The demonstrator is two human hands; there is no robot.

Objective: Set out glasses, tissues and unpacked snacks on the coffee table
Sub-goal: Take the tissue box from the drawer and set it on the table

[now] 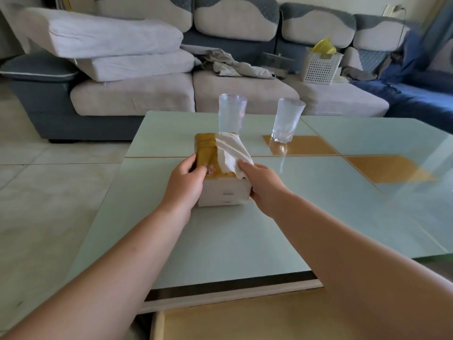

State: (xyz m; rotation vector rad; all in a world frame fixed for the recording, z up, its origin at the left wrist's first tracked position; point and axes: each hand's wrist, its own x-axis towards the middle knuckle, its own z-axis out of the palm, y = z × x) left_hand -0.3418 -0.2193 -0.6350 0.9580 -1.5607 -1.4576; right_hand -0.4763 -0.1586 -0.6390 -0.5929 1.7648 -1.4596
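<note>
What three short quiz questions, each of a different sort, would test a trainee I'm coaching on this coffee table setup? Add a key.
1. True or false: both hands, the left hand and the right hand, are on the tissue pack.
2. How many glasses, such as the left glass and the right glass, stand on the coffee table? A) one B) two C) three
3. Fill in: the right hand pinches a loose ____ sticking out of the pack's top.

Key: 1 true; 2 B; 3 tissue. No snacks show on the table.
</note>
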